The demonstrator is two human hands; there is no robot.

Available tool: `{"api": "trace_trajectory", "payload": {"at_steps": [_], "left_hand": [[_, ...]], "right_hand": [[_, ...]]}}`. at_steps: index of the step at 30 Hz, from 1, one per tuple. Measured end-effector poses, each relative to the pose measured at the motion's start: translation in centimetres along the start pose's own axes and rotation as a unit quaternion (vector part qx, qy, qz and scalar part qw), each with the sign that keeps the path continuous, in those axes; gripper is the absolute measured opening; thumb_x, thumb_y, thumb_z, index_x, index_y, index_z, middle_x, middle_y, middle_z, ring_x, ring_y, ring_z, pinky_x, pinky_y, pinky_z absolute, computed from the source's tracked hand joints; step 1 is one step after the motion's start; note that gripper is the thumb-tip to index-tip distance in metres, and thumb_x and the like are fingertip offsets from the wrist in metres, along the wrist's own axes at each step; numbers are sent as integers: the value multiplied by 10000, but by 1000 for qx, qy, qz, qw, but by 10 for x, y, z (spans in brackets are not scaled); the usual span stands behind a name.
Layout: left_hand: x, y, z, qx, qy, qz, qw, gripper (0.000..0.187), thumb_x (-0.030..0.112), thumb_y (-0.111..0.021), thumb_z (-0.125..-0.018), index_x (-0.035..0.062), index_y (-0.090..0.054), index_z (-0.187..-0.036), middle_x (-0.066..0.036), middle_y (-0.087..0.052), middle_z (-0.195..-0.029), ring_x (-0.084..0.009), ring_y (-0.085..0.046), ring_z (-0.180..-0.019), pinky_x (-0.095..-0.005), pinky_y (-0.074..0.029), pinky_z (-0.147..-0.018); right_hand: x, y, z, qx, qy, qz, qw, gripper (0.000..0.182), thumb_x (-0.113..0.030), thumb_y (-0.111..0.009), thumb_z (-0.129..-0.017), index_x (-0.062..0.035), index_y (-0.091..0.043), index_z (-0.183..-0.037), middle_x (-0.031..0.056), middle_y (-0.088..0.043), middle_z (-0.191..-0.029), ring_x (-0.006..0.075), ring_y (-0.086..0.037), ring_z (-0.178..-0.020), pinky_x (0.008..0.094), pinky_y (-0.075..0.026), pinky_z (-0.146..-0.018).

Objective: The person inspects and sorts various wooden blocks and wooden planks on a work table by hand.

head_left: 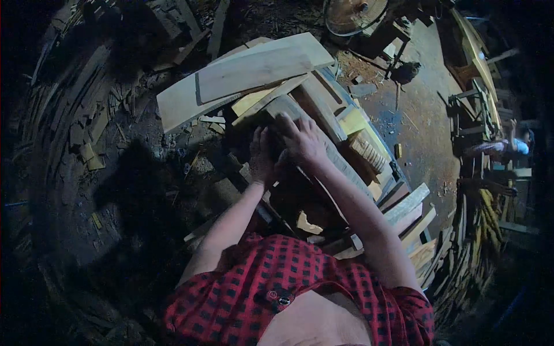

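My right hand lies over the upper part of a long grey wooden plank, fingers bent over it and thumb on its left side. Close beside it, in shadow, is my left hand, its fingers stretched up along the plank's dark left side. Whether the left palm touches the wood is too dark to tell. Beyond both hands, a wide pale board lies across the stack, with a narrower board on top of it.
On the right are a yellowish wood block and several offcuts. A pale scrap lies near my body. A round fan stands at the far side. Another person is at the far right. Wood strips cover the left floor.
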State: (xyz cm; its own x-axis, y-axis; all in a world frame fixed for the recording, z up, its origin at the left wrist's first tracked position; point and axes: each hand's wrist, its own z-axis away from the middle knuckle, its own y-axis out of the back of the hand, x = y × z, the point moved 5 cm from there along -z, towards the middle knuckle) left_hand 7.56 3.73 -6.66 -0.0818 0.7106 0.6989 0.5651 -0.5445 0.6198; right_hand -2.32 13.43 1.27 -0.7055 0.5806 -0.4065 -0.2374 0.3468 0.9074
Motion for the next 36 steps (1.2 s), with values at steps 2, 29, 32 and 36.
{"api": "trace_trajectory", "payload": {"at_steps": [2, 29, 32, 36], "left_hand": [[9, 3, 0, -13, 12, -18, 1000, 846, 467, -631, -793, 65, -232, -1421, -257, -256, -1430, -434, -298, -1295, -489, -284, -1055], [-3, -13, 2, -21, 15, -52, 998, 932, 586, -548, -808, 20, -168, -1445, -266, -201, -1451, -426, -222, -1345, -473, -256, -1083], [4, -9, -1, -31, 39, -42, 998, 936, 593, -546, -806, 26, -168, -1448, -260, -206, -1452, -416, -221, -1350, -458, -253, -1090], [2, -10, -2, -35, 40, -22, 998, 904, 572, -541, -822, 39, -169, -1450, -252, -209, -1451, -408, -251, -1340, -444, -267, -1084]], "right_hand": [[-4, -11, -24, 7, 32, 48, 998, 640, -220, -600, -805, -194, -368, -1400, 175, -480, -1099, 369, -450, -1047, 451, -411, -886], [-12, 9, -1, 22, 20, -5, 1000, 634, -158, -603, -776, -201, -402, -1375, 177, -487, -1068, 377, -466, -1042, 442, -406, -897], [-13, -4, -14, 59, 41, 56, 996, 616, -160, -594, -779, -206, -416, -1367, 171, -491, -1049, 369, -471, -1037, 438, -411, -879], [-5, 14, 33, 57, 33, 35, 997, 627, -160, -582, -790, -209, -396, -1387, 161, -490, -1059, 353, -475, -1018, 435, -416, -849]]}}
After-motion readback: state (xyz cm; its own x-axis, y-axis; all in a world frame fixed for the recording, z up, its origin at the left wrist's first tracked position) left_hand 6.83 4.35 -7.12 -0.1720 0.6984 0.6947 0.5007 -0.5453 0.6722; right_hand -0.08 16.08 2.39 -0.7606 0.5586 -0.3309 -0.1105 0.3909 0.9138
